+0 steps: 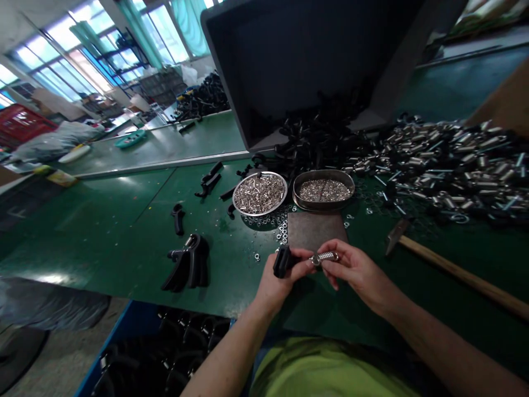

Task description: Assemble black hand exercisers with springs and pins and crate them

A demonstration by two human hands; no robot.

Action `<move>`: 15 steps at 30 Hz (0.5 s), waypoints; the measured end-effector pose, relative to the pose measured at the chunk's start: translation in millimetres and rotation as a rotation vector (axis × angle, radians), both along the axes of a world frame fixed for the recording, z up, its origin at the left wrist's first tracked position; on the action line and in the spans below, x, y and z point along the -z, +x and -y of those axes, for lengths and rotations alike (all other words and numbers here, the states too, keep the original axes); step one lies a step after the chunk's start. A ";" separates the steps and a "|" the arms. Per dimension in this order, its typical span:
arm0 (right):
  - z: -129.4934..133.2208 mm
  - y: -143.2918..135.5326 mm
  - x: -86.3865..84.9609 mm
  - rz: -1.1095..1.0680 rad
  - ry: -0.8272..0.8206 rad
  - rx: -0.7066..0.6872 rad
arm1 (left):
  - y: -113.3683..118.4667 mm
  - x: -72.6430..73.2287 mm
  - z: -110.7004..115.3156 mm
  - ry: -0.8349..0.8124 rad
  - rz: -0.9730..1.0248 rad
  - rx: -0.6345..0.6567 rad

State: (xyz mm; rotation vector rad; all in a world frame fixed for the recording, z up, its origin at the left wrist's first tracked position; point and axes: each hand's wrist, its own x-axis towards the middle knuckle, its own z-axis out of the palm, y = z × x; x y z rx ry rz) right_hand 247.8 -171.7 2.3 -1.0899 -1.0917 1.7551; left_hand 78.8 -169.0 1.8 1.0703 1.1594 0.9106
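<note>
My left hand is closed around a black plastic handle, held just over the table's near edge. In my right hand, thumb and fingers pinch a shiny metal coil spring, whose left end meets the fingertips of the left hand. Behind the hands lies a flat steel plate. Left of them, an assembled black hand grip with a spring at its top rests on the green table. Whether the spring touches the handle is hidden by my fingers.
A round dish of small metal pins and an oval tin of small parts stand behind the plate. A hammer lies at right before a heap of springs. Beyond is a tipped grey bin; a blue crate sits below left.
</note>
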 end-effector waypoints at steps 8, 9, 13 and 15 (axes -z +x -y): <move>-5.6 2.1 1.1 0.094 0.071 0.016 | 6.6 9.3 -0.3 -0.052 0.237 -0.063; -6.1 2.1 0.6 0.123 0.094 0.021 | 7.6 9.4 0.0 -0.058 0.252 -0.069; -7.0 2.1 -0.5 0.165 0.135 0.030 | 10.6 10.8 0.7 -0.102 0.306 -0.133; -7.1 2.1 -0.1 0.161 0.133 0.027 | 10.7 11.4 0.5 -0.102 0.310 -0.142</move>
